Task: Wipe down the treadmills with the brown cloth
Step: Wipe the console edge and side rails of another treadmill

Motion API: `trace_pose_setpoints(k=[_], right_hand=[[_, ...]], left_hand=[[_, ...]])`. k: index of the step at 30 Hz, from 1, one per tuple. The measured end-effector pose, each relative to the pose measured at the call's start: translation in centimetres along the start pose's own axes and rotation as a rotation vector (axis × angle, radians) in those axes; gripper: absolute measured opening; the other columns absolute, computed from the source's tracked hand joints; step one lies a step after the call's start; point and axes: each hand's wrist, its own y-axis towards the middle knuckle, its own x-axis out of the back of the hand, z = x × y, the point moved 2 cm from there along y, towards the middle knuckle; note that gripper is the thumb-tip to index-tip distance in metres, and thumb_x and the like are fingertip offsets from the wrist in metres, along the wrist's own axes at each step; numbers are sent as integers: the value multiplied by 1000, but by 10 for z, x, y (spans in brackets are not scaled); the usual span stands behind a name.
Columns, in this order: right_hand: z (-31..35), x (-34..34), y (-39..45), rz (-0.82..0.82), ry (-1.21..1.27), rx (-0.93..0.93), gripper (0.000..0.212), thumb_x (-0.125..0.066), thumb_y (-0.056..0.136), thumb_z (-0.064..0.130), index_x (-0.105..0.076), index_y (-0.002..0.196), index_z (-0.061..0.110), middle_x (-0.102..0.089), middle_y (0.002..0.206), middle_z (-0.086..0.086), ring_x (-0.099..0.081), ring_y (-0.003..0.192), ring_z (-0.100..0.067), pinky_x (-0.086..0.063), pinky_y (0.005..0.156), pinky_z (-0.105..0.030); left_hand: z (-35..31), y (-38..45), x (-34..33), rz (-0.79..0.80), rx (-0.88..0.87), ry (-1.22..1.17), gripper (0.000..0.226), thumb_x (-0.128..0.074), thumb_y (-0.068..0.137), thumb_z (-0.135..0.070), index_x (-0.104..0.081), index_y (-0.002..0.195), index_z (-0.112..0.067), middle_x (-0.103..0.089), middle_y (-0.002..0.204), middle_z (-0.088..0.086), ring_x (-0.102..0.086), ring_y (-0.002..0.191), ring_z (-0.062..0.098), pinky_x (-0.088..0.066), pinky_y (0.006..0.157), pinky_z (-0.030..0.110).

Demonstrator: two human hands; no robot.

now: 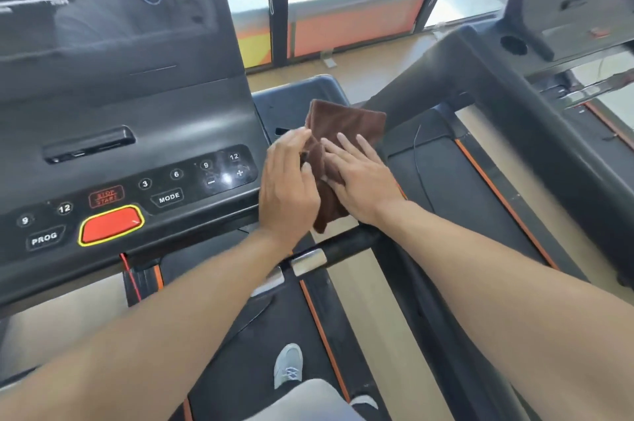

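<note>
A folded brown cloth (346, 125) is held up in the air just right of the treadmill console (137, 153). My left hand (288, 187) pinches the cloth's left edge near the console's right end. My right hand (360, 177) lies flat on the cloth with straight fingers, covering its lower part. The lower corner of the cloth hangs down between my wrists, above the black handlebar (346, 245). The console has a dark screen, numbered speed buttons and a red stop button (111, 225).
A second treadmill (514, 132) stands close on the right, its black upright and cup holder (513, 45) near my right arm. The orange-edged belt (260, 335) runs below me, with my grey shoe (289, 365) on it. Glass windows lie ahead.
</note>
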Motion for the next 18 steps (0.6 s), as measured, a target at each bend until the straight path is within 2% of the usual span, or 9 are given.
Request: trace_pose_setpoints(k=[4,7,10,14,16,18], right_hand=[[14,6,35,156,42,43,59,-28,109,38,-14,165,26,-7,173,7,5,160,-16,5,129,-41],[12,4,57,195,7,77,60,-21,109,40,-4,166,28,2,173,9,12,159,-14,6,129,-43],[10,2,77,213,-32,118,61,-20,109,47,-1,166,31,4,173,10,14,159,-15,7,129,-43],[18,5,113,237,-44,83,59,-17,110,47,-11,166,28,3,173,10,12,159,-17,7,128,-45],[20,6,132,220,-50,32,59,-17,110,47,-12,166,27,1,174,11,11,159,-17,6,128,-47],[19,6,148,204,-25,-25,60,-19,110,49,-13,166,27,-3,174,11,8,160,-17,6,128,-47]], left_hand=[[12,22,-5,62,-101,53,48,-52,101,0,-42,148,-1,-44,154,14,-35,149,25,-29,121,53],[12,19,-11,-11,-66,67,50,-52,100,-1,-40,149,3,-40,158,17,-27,154,28,-23,123,57],[12,19,-13,-33,31,28,53,-50,100,-8,-37,150,1,-36,161,15,-23,155,28,-19,125,56],[10,21,-13,-18,63,43,63,-42,104,-39,-32,154,-2,-33,163,15,-21,156,26,-17,127,46],[9,25,-15,-62,195,26,68,-39,103,-47,-28,157,-7,-30,165,12,-20,156,24,-20,127,40],[8,28,-18,-136,298,17,67,-37,103,-46,-27,159,-10,-30,165,9,-22,155,21,-24,125,40]])
